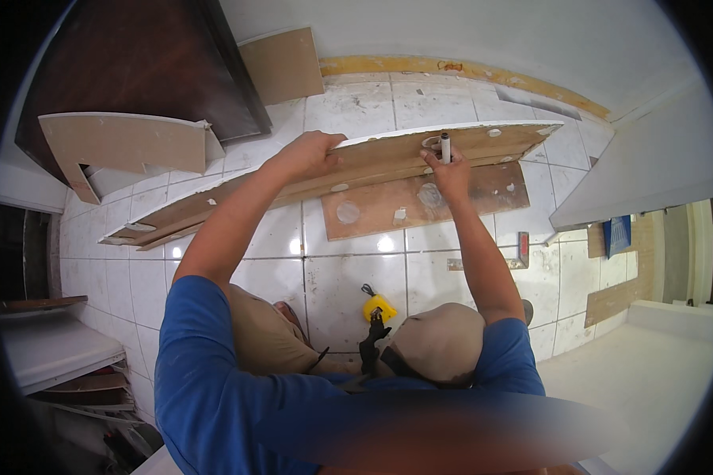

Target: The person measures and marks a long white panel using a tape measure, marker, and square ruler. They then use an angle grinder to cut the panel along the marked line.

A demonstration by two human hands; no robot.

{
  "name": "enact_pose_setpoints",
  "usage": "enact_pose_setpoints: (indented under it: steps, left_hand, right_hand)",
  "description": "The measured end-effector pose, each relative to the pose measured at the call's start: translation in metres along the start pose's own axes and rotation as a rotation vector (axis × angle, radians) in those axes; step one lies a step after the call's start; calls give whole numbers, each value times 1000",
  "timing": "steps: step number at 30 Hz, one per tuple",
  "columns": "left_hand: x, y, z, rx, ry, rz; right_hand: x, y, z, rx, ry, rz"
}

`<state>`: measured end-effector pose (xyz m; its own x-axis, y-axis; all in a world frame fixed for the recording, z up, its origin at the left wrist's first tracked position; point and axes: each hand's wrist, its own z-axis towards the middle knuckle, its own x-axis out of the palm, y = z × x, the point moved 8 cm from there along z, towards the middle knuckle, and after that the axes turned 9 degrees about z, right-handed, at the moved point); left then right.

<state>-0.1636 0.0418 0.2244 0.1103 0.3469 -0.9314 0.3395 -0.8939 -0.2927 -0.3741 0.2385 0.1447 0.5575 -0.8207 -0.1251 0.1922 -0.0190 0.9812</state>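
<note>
A long narrow board (293, 190) with a brown face, a white upper edge and pale round patches stands tilted across the tiles before me. My left hand (309, 154) is closed over its upper edge, left of the middle. Farther right, my right hand (449, 170) grips a white marker (445, 150) with a dark end, pointing upward, close to the board's brown face. Partly under the long board, a shorter brown board (380, 218) with whitish blobs lies flat on the floor. Between my legs is a yellow tape measure (379, 307).
A square with a red handle (523, 247) lies on the right, near a blue tool (617, 236) and brown board pieces (610, 299). Cut board offcuts (127, 142) and a dark brown panel (135, 71) lean at the far left. A white wall (483, 36) bounds the far side.
</note>
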Motion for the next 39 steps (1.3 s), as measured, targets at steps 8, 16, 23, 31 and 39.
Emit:
enact_pose_setpoints:
  steps: [8,16,23,31,39]
  left_hand:
    - [1,2,0,15,-13,-3]
    - [1,7,5,17,1,-21]
    - [4,10,5,6,-4,-10]
    - [0,6,4,41,-28,-9]
    - [7,-2,-1,-30,51,-22]
  right_hand:
    - [-1,-13,-15,69,-290,104]
    - [2,-22,-7,18,-276,42]
    - [6,-24,-5,22,-234,196]
    - [39,-30,-10,30,-64,15]
    - [-21,1,-6,195,-321,386]
